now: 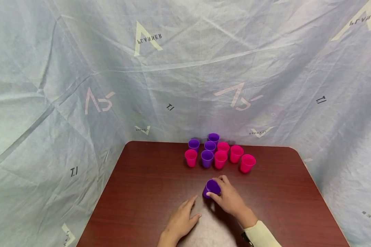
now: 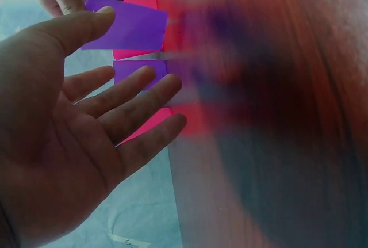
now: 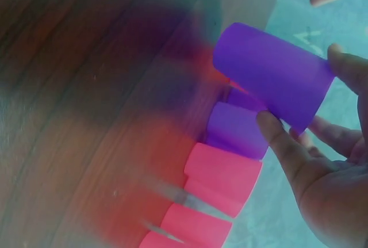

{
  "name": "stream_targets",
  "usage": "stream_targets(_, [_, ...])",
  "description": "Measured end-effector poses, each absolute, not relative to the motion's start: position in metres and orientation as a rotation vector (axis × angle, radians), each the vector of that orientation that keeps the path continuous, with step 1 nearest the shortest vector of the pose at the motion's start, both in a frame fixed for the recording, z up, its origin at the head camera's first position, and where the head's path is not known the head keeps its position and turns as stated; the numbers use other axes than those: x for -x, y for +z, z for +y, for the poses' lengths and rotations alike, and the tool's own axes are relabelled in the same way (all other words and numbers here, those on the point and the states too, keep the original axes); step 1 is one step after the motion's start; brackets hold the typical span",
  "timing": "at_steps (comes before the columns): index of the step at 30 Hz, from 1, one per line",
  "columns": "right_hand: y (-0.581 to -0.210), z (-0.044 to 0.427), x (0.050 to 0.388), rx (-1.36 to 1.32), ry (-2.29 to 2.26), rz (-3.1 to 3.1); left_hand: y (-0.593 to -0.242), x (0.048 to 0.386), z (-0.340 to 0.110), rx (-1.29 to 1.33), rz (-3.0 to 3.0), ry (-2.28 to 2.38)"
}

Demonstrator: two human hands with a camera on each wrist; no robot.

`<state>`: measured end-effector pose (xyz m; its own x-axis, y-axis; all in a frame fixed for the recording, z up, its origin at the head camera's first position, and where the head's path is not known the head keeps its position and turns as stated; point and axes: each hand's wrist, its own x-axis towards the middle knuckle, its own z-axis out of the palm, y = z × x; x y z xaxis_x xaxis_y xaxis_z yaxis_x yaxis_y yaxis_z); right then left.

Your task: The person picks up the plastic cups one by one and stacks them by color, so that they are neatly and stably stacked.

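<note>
Near the middle of the table, my right hand (image 1: 232, 200) grips a purple cup (image 1: 208, 189) by its rim, thumb on the near side and fingers on the far side. The right wrist view shows this purple cup (image 3: 273, 75) tilted, held by the rim end between thumb and fingers of the right hand (image 3: 333, 184). My left hand (image 1: 180, 218) is to the left of and nearer than the cup, apart from it, fingers extended. In the left wrist view the left hand (image 2: 86, 127) has its palm showing and holds nothing.
Behind the held cup, toward the table's back edge, stand several purple cups (image 1: 207, 159) and several pink cups (image 1: 247, 163) in a loose group, mouths up. The brown table (image 1: 136, 199) has a grey printed cloth (image 1: 173, 85) hanging behind and beside it.
</note>
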<state>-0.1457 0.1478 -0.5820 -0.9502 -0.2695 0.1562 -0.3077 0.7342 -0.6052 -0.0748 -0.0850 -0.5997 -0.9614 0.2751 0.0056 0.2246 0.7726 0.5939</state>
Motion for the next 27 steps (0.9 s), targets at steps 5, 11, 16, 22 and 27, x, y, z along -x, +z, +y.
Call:
stream_targets(5, [-0.586,0.143,0.142,-0.511,1.119,-2.871,-0.608,0.076,-0.083,-0.398,2.869,0.950])
stream_targets(11, [-0.590,0.137,0.139,-0.562,1.191,-2.841,-0.613,0.078,-0.081,-0.403,2.864,0.963])
stream_targets(16, [-0.590,0.133,0.138,-0.671,1.224,-2.805,-0.615,0.082,-0.080,-0.414,2.875,0.953])
stream_targets(22, [-0.590,0.129,0.137,-0.746,1.204,-2.764,-0.618,0.086,-0.079,-0.421,2.903,0.970])
stream_targets(27, [-0.590,0.125,0.136,-0.807,1.165,-2.738,-0.619,0.088,-0.080,-0.419,2.912,0.998])
